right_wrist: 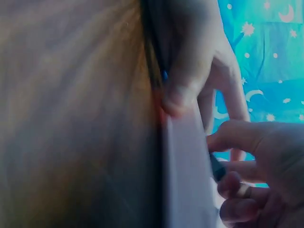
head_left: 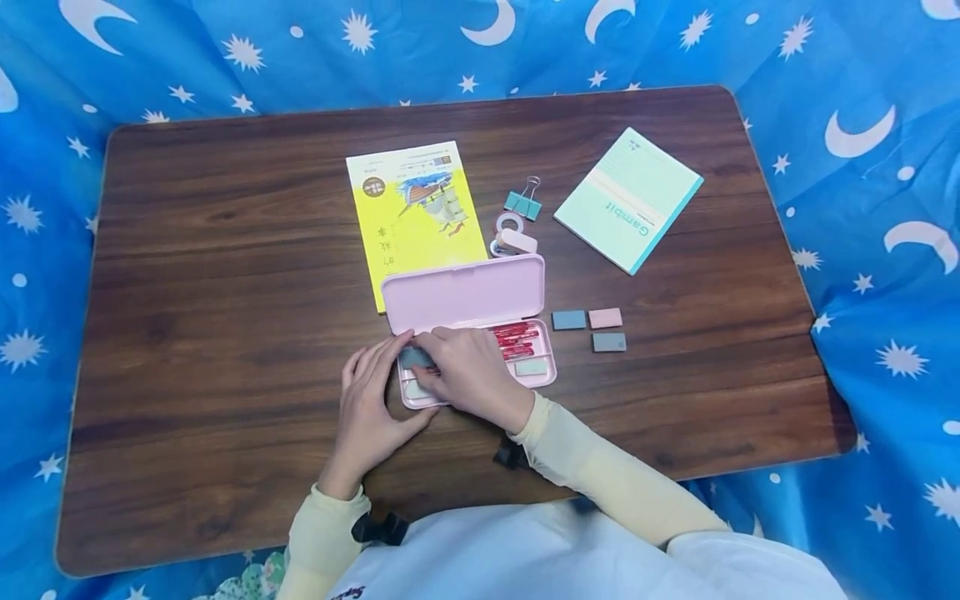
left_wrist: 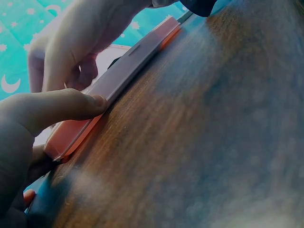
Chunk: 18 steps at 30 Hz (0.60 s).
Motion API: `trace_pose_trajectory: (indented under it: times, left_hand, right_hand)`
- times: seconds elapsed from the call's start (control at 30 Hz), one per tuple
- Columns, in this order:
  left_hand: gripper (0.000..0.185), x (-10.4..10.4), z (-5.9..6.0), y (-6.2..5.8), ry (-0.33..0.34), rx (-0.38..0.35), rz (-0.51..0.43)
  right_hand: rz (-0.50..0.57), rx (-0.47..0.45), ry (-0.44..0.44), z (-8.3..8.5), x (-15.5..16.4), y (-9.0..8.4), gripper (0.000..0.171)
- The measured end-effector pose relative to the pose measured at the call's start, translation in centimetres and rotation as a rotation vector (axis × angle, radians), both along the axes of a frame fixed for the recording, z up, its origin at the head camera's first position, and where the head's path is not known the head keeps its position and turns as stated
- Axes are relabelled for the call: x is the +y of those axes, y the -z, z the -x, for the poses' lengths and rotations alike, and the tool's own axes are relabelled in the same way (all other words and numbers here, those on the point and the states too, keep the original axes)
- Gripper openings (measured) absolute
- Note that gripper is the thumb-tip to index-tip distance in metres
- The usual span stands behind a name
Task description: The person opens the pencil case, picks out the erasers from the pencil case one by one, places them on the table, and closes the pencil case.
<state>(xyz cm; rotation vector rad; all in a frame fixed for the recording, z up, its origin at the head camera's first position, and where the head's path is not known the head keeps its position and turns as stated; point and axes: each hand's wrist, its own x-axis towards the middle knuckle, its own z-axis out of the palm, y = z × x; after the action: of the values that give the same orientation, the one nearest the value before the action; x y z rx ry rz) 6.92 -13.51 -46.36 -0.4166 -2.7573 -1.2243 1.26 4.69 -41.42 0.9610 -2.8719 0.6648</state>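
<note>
Hands meet at the left end of an open pink pencil case [head_left: 480,367] that lies near the middle of the wooden surface [head_left: 225,250], just in front of the person. The case's long axis runs left to right across the person's front, with its lid [head_left: 465,293] standing up along the far side.

The left hand [head_left: 371,400] braces the case's left end: in the left wrist view its thumb [left_wrist: 61,107] presses against the near wall of the case [left_wrist: 118,78], and the other fingers curl round the corner. The right hand [head_left: 468,371] reaches across from the right and lies over the left half of the tray, its fingers pinching a small grey-blue eraser [head_left: 415,358] at that end. The right wrist view shows the fingers curled over the tray's edge with something dark between them, though it is too blurred to tell more. So both hands are close together, nearly touching, each clamped on its own thing.

Red pens [head_left: 516,337] lie lengthwise in the right half of the tray, and a pale green eraser [head_left: 531,367] sits near the right end. To the right of the case, apart from it, three more erasers rest on the surface: blue [head_left: 568,320], pink [head_left: 605,317] and grey [head_left: 608,342]. These lie nearer the right hand than the left. Beyond the lid are a yellow book [head_left: 416,217], a roll of tape [head_left: 510,225], a teal binder clip [head_left: 523,202] and a mint notebook [head_left: 628,200].
</note>
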Motion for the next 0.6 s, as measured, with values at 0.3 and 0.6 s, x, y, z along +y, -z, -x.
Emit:
trace_pose_trajectory:
  times: [0.3, 0.6]
  left_hand:
    - [0.107, 0.1, -0.4, 0.1, -0.035, -0.004, -0.024]
    - [0.109, 0.2, 0.2, -0.3, -0.011, -0.020, -0.006]
  right_hand:
    - [0.083, 0.080, 0.096, 0.9, 9.2, -3.2, 0.024]
    - [-0.126, -0.069, 0.280, -0.2, 17.5, -2.5, 0.021]
